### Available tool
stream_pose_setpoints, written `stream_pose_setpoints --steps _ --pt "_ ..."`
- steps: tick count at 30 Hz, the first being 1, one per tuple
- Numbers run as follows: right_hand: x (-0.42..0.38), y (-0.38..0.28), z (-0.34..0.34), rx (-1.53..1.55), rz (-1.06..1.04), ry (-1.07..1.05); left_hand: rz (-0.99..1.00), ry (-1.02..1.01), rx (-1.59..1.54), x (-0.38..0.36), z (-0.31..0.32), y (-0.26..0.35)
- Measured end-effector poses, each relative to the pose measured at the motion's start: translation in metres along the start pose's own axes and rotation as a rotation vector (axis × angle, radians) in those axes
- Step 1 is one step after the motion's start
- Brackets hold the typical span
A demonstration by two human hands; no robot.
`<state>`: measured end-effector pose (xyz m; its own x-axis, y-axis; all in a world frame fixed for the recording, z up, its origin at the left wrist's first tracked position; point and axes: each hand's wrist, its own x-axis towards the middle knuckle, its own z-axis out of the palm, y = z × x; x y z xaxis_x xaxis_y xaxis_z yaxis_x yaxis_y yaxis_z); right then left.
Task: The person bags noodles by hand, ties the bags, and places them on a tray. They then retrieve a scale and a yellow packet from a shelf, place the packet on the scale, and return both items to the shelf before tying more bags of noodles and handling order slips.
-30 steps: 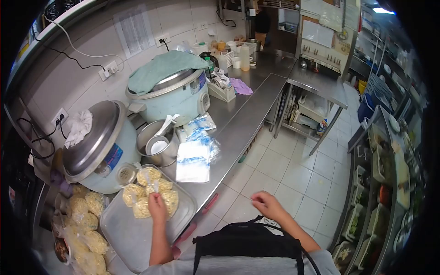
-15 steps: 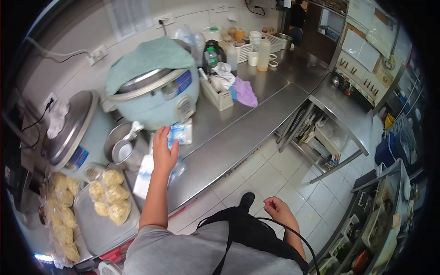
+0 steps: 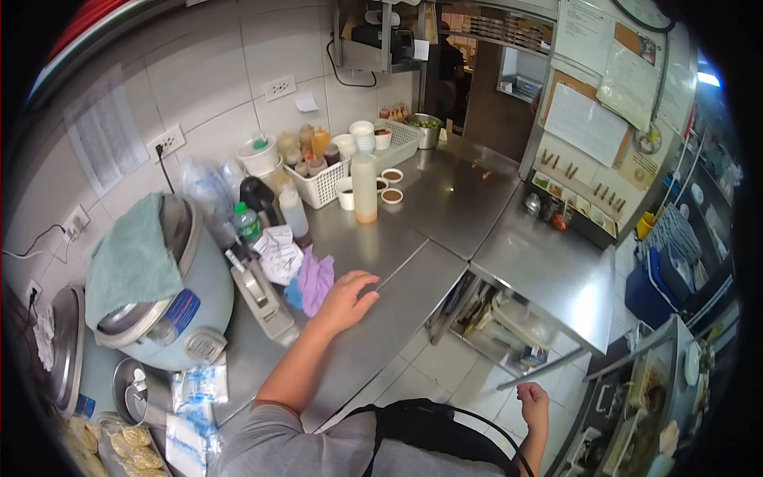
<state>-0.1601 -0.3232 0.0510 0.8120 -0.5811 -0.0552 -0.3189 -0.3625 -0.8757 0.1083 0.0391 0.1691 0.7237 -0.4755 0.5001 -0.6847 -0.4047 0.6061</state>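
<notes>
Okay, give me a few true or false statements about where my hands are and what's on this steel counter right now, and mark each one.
1. The left hand rests on the steel counter, beside the purple cloth. True.
2. The right hand holds a squeeze bottle. False: it hangs loosely closed over the floor, with nothing visible in its grip.
3. A green towel lies on the lid of the rice cooker. True.
4. The tall squeeze bottle lies on its side. False: it stands upright near the white basket.
5. The left hand grips the purple cloth. False: the fingers lie flat on bare steel next to it.
</notes>
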Motion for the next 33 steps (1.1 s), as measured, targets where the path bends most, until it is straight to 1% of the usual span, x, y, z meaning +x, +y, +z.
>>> stream_pose_setpoints --steps 2,4,6,9,11,12,13,15,16,18,20,21,23,25,26,29,31,33 --pt "0.051 0.010 -0.006 -0.085 0.010 -0.020 0.021 -0.069 -0.015 0.043 0.010 -0.004" --pt "0.109 0.005 -0.003 -0.052 -0.009 -0.046 0.023 -0.109 0.011 0.086 0.016 -0.003" --pt "0.179 0.014 0.002 -0.003 -0.027 -0.118 -0.088 -0.093 -0.055 0.125 0.022 -0.011" --pt "0.277 -0.009 0.028 0.052 -0.149 -0.164 -0.231 -0.075 -0.125 0.189 0.025 -0.029" --pt "0.335 -0.028 0.050 0.007 -0.249 -0.284 -0.326 -0.051 -0.167 0.235 0.024 -0.040" --pt "0.364 -0.024 0.070 -0.013 -0.335 -0.325 -0.315 -0.041 -0.175 0.262 0.022 -0.047" --pt "0.392 -0.021 0.091 -0.030 -0.426 -0.360 -0.344 -0.031 -0.184 0.289 0.017 -0.055" --pt "0.429 -0.040 0.123 -0.049 -0.494 -0.539 -0.362 0.020 -0.100 0.343 0.008 -0.064" --pt "0.445 -0.044 0.143 -0.030 -0.516 -0.596 -0.365 0.042 -0.021 0.370 0.002 -0.065" --pt "0.471 -0.062 0.172 -0.019 -0.535 -0.678 -0.376 0.085 0.128 0.423 -0.008 -0.068" --pt "0.489 -0.086 0.195 -0.024 -0.526 -0.728 -0.313 0.154 0.248 0.477 -0.021 -0.086" --pt "0.500 -0.094 0.205 -0.017 -0.575 -0.692 -0.281 0.184 0.310 0.504 -0.028 -0.093" --pt "0.517 -0.103 0.222 -0.001 -0.657 -0.620 -0.346 0.253 0.477 0.558 -0.032 -0.068" --pt "0.533 -0.114 0.230 0.025 -0.716 -0.551 -0.242 0.341 0.460 0.611 -0.044 -0.081" --pt "0.539 -0.118 0.234 0.038 -0.741 -0.515 -0.233 0.397 0.410 0.636 -0.050 -0.086" --pt "0.552 -0.116 0.250 0.126 -0.728 -0.433 -0.221 0.561 0.255 0.702 -0.065 -0.091" --pt "0.552 -0.116 0.248 0.098 -0.701 -0.457 -0.214 0.628 0.162 0.736 -0.078 -0.109" --pt "0.553 -0.117 0.249 0.100 -0.675 -0.488 -0.240 0.609 0.262 0.761 -0.090 -0.125"
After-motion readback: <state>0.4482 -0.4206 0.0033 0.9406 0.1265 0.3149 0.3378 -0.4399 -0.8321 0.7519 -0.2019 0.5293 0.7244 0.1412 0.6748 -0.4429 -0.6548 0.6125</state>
